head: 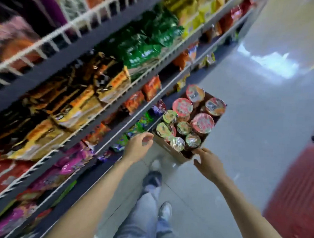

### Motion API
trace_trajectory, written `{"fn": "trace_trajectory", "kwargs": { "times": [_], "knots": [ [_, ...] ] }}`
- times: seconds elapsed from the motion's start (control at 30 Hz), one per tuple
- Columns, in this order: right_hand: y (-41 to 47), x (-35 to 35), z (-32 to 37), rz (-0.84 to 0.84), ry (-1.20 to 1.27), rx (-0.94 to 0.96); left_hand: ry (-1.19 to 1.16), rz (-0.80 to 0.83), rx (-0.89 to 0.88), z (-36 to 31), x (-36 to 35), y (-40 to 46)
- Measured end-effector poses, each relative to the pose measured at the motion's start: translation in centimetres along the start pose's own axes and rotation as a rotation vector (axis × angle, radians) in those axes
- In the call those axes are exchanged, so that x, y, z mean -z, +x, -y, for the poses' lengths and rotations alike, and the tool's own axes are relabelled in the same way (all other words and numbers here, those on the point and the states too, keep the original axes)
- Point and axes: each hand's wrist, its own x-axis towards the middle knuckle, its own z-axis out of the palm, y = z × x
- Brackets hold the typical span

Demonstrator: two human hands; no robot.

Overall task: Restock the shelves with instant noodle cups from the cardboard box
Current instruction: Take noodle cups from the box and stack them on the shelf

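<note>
The cardboard box (pixel 171 150) of instant noodle cups (pixel 182 107) is sitting on the floor (pixel 252 133) just ahead of both my hands, beside the shelves (pixel 106 105). My left hand (pixel 139 146) is hovering near the box's near left corner, fingers loosely curled and holding nothing. My right hand (pixel 209 164) is reaching with fingers spread, its fingertips (pixel 199 151) touching the box's near right corner. The box's long axis is running away from me along the shelf front, and the cups are standing upright, lids facing up.
</note>
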Motion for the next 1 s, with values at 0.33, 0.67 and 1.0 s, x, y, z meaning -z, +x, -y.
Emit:
{"fn": "trace_trajectory", "kwargs": {
  "times": [0.33, 0.67, 1.0],
  "knots": [
    [17.5, -3.6, -6.6, 0.131, 0.089, -0.088, 0.205, 0.163, 0.279, 6.0, -11.4, 19.3],
    [42.0, -17.6, -7.9, 0.082, -0.140, 0.193, 0.654, 0.354, 0.231, 17.8, -22.9, 32.5],
    [49.6, -22.0, -8.2, 0.084, -0.579, 0.529, 0.854, 0.358, 0.116, 22.2, -27.4, 32.7]
  ]
}}
